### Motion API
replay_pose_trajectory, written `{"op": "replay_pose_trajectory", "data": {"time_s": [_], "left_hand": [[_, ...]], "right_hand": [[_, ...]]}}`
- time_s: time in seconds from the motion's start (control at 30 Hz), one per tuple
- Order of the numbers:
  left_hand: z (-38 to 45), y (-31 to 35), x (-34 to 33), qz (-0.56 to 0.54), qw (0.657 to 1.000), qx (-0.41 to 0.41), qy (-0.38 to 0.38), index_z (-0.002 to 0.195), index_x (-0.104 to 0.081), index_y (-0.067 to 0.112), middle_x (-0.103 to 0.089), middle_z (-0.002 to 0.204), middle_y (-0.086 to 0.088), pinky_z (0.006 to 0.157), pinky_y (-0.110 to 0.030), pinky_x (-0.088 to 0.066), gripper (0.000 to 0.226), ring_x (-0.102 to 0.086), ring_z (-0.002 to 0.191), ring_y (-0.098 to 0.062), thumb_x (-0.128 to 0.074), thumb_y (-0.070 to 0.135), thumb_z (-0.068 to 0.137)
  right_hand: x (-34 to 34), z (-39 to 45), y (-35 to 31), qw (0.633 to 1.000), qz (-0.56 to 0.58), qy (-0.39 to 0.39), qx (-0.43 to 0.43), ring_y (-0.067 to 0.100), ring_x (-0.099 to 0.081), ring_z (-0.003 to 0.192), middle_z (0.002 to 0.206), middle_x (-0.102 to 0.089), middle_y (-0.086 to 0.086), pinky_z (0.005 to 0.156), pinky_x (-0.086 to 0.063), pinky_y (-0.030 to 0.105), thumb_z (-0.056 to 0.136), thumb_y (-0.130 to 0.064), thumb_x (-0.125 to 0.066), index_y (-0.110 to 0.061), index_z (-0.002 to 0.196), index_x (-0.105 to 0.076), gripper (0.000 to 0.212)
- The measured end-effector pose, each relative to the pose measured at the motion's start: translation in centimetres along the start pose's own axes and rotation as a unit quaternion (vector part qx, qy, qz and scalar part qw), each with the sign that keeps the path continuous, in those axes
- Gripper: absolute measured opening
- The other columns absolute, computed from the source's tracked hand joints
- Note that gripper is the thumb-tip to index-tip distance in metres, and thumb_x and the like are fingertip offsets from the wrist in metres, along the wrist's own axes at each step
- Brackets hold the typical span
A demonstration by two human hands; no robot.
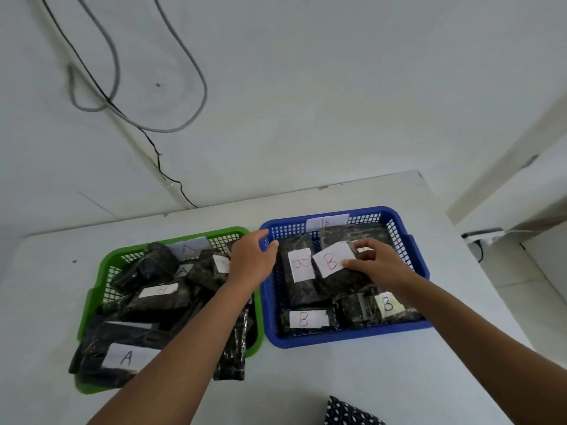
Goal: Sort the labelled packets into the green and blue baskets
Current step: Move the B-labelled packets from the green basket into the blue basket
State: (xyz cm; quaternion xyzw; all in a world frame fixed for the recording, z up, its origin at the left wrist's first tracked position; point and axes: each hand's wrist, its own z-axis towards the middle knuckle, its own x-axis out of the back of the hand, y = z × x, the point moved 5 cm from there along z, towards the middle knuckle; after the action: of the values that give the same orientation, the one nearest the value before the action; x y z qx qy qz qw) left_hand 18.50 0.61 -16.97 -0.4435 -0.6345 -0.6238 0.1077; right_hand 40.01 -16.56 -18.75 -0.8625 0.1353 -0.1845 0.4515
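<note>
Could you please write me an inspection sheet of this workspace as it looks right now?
Surface: white table, mostly bare.
Job's things: green basket piled with dark packets marked A, some overhanging its near rim; blue basket holds packets marked B.
Clutter: patterned cloth at near edge.
Hands: left hand over the gap between baskets, holding nothing visible; right hand touching a B packet in the blue basket.
Cables: grey and black cables on wall.
Surroundings: white wall, power strip at right.
</note>
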Motion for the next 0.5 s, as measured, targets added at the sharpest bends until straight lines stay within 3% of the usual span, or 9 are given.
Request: {"op": "replay_pose_trajectory", "data": {"time_s": [0.17,0.23,0.37,0.5], "left_hand": [[1.0,0.0,-2.6,0.088,0.995,-0.041,-0.029,0.152,-0.037,0.008,-0.034,0.159,-0.008,0.120,-0.035,-0.022,0.059,-0.028,0.148,-0.023,-0.056,0.030,0.101],[1.9,0.8,-3.4,0.124,0.988,-0.081,-0.030,0.153,-0.034,0.008,-0.030,0.161,-0.009,0.122,-0.036,-0.019,0.059,-0.020,0.151,-0.024,-0.054,0.028,0.102],[4.5,3.1,-5.4,0.187,0.969,-0.151,-0.060,0.152,-0.036,0.009,-0.033,0.160,-0.009,0.121,-0.038,-0.020,0.057,-0.021,0.151,-0.025,-0.053,0.030,0.102],[7.2,5.0,-7.4,0.206,0.960,-0.171,-0.081,0.148,-0.045,0.009,-0.043,0.154,-0.010,0.120,-0.039,-0.025,0.050,-0.037,0.143,-0.027,-0.052,0.030,0.103]], "right_hand": [[2.8,1.3,1.7,0.997,0.032,0.070,-0.014,0.016,-0.074,0.077,0.104,-0.070,0.006,0.056,-0.058,0.028,0.084,-0.020,-0.081,-0.020,0.110,-0.060,0.034],[3.8,2.1,1.9,0.993,0.023,0.114,-0.005,0.015,-0.071,0.085,0.108,-0.069,0.002,0.063,-0.061,0.031,0.086,-0.025,-0.080,-0.020,0.112,-0.058,0.034],[5.9,3.7,1.7,0.980,-0.022,0.198,-0.001,0.019,-0.068,0.094,0.111,-0.069,0.002,0.081,-0.061,0.043,0.087,-0.031,-0.078,-0.024,0.122,-0.054,0.043],[6.5,4.6,1.2,0.971,-0.074,0.227,0.031,0.010,-0.064,0.081,0.106,-0.068,0.001,0.063,-0.054,0.027,0.092,-0.029,-0.071,-0.026,0.130,-0.049,0.043]]}}
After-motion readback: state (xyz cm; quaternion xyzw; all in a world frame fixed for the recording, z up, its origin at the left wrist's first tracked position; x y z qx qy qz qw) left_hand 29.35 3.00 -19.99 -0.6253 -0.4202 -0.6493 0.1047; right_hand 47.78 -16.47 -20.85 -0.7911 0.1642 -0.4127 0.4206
